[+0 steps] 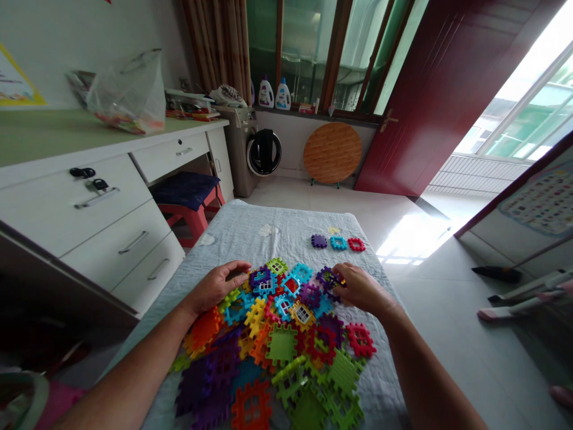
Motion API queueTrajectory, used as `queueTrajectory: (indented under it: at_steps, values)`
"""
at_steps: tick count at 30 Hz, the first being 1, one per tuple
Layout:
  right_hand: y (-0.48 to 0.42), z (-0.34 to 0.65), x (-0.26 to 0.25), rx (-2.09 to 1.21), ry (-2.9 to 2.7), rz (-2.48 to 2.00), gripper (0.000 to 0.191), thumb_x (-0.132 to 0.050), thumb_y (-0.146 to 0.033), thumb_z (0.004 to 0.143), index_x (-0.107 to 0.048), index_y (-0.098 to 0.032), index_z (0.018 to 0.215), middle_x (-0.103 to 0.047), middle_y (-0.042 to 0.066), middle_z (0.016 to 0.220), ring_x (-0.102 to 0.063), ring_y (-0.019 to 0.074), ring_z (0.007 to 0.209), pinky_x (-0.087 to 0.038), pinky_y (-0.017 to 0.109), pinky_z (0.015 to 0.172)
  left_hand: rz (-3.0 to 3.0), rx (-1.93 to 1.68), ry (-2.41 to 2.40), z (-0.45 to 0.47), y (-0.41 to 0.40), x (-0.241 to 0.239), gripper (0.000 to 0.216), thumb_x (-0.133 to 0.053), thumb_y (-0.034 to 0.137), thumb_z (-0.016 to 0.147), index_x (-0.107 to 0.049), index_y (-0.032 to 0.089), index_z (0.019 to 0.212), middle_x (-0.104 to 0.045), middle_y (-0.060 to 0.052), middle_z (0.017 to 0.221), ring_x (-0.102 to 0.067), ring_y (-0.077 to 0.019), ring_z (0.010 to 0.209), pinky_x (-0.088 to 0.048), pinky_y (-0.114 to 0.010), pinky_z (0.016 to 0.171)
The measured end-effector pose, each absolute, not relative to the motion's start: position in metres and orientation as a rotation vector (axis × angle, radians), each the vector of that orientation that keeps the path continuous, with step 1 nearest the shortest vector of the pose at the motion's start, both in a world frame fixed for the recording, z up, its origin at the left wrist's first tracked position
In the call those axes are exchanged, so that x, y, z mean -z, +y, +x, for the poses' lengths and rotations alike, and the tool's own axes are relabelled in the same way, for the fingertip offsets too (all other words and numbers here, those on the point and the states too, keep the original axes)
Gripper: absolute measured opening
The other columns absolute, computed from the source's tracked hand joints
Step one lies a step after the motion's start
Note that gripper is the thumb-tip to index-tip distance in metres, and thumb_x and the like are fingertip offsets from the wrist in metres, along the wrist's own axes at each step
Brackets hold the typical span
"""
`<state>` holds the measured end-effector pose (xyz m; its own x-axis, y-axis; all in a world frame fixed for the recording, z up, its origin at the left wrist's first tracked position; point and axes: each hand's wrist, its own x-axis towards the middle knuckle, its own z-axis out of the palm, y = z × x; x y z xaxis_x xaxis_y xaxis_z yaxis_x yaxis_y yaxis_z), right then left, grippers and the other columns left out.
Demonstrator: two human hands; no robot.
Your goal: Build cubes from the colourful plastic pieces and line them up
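A heaped pile of colourful plastic interlocking building tiles (pixel 283 345) covers the near part of a cloth-covered table. At the pile's far left edge is my left hand (pixel 222 285), open, with thumb and fingers apart beside a purple tile and a blue window tile (pixel 265 284). On the far right side, the fingers of my right hand (pixel 360 288) are closed on the edge of a purple tile (pixel 329 279); the fingertips are partly hidden. Beyond the pile, a purple tile (pixel 319 241), a blue tile (pixel 339 243) and a red tile (pixel 357 244) lie in a row.
The light blue cloth (pixel 250 233) drapes over the table. To the left stand a white desk (pixel 102 209) with drawers and a stool (pixel 188 192). A washing machine (pixel 244 149), a round wooden tabletop (pixel 332 152) and a red door (pixel 416 89) are farther back.
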<state>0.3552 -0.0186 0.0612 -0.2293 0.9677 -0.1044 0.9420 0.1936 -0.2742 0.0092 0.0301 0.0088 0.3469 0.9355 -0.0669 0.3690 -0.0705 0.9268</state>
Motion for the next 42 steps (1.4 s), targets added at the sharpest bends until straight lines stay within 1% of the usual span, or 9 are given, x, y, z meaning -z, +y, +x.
queueTrajectory:
  at_steps: [3, 6, 10, 13, 16, 20, 24, 31, 42]
  values:
    - [-0.021, 0.351, -0.059, -0.353, -2.379, -1.976, 0.028, -0.061, -0.033, 0.071, -0.055, -0.018, 0.095, -0.058, 0.005, 0.091, -0.053, 0.0163, 0.076, -0.029, 0.025, 0.059, 1.638, -0.726, 1.184, 0.009, 0.031, -0.007, 0.046, -0.061, 0.052, 0.075, -0.061, 0.02, 0.109, -0.067, -0.007, 0.112, -0.06, -0.0261, 0.107, -0.044, -0.037, 0.098]
    - [-0.025, 0.343, -0.056, -0.262, -2.402, -2.07, 0.038, -0.066, -0.041, 0.065, -0.054, -0.02, 0.094, -0.056, 0.005, 0.093, -0.053, 0.0178, 0.076, -0.026, 0.026, 0.055, 1.64, -0.726, 1.186, 0.009, 0.031, -0.007, 0.046, -0.061, 0.052, 0.076, -0.061, 0.02, 0.109, -0.067, -0.007, 0.112, -0.06, -0.0259, 0.107, -0.044, -0.036, 0.097]
    - [-0.026, 0.335, -0.051, -0.177, -2.436, -2.087, 0.037, -0.066, -0.036, 0.063, -0.053, -0.02, 0.094, -0.054, 0.006, 0.097, -0.053, 0.0208, 0.084, -0.027, 0.026, 0.057, 1.643, -0.73, 1.195, 0.01, 0.03, -0.008, 0.046, -0.061, 0.052, 0.075, -0.062, 0.02, 0.108, -0.068, -0.006, 0.111, -0.061, -0.0261, 0.106, -0.045, -0.036, 0.096]
    - [-0.026, 0.334, -0.05, -0.17, -2.443, -2.083, 0.034, -0.064, -0.034, 0.065, -0.053, -0.02, 0.094, -0.053, 0.006, 0.096, -0.052, 0.0206, 0.084, -0.028, 0.027, 0.058, 1.638, -0.733, 1.19, 0.01, 0.03, -0.01, 0.045, -0.062, 0.052, 0.074, -0.063, 0.021, 0.107, -0.069, -0.006, 0.11, -0.061, -0.0256, 0.105, -0.046, -0.034, 0.095]
    - [-0.023, 0.335, -0.052, -0.13, -2.369, -2.094, 0.031, -0.061, -0.036, 0.069, -0.053, -0.02, 0.094, -0.052, 0.006, 0.095, -0.05, 0.0207, 0.085, -0.029, 0.027, 0.059, 1.63, -0.742, 1.188, 0.011, 0.029, -0.011, 0.045, -0.063, 0.052, 0.073, -0.064, 0.021, 0.106, -0.069, -0.006, 0.109, -0.062, -0.0255, 0.104, -0.047, -0.034, 0.093]
    - [-0.016, 0.335, -0.049, -0.048, -2.224, -2.079, 0.032, -0.058, -0.039, 0.075, -0.053, -0.02, 0.1, -0.05, 0.007, 0.099, -0.048, 0.0214, 0.092, -0.034, 0.028, 0.067, 1.617, -0.761, 1.19, 0.011, 0.029, -0.012, 0.048, -0.063, 0.054, 0.071, -0.065, 0.019, 0.105, -0.069, -0.007, 0.108, -0.062, -0.0274, 0.103, -0.048, -0.037, 0.093]
    - [-0.011, 0.333, -0.039, -0.092, -2.241, -2.047, 0.032, -0.061, -0.039, 0.074, -0.056, -0.02, 0.099, -0.051, 0.007, 0.099, -0.048, 0.0227, 0.095, -0.035, 0.029, 0.074, 1.624, -0.744, 1.187, 0.011, 0.029, -0.012, 0.051, -0.062, 0.055, 0.072, -0.063, 0.018, 0.108, -0.069, -0.008, 0.109, -0.06, -0.0285, 0.106, -0.046, -0.039, 0.096]
    - [-0.01, 0.328, -0.033, -0.113, -2.248, -2.018, 0.034, -0.061, -0.044, 0.074, -0.057, -0.019, 0.098, -0.053, 0.009, 0.1, -0.047, 0.0251, 0.098, -0.035, 0.032, 0.081, 1.623, -0.734, 1.204, 0.011, 0.028, -0.013, 0.054, -0.061, 0.059, 0.071, -0.063, 0.019, 0.107, -0.068, -0.008, 0.11, -0.06, -0.0279, 0.107, -0.046, -0.038, 0.096]
    - [-0.007, 0.323, -0.029, -0.077, -2.205, -2.091, 0.034, -0.062, -0.04, 0.071, -0.059, -0.016, 0.094, -0.055, 0.011, 0.096, -0.047, 0.0258, 0.094, -0.035, 0.032, 0.079, 1.635, -0.732, 1.189, 0.01, 0.029, -0.012, 0.051, -0.061, 0.055, 0.073, -0.063, 0.019, 0.108, -0.068, -0.008, 0.111, -0.06, -0.0267, 0.106, -0.046, -0.036, 0.095]
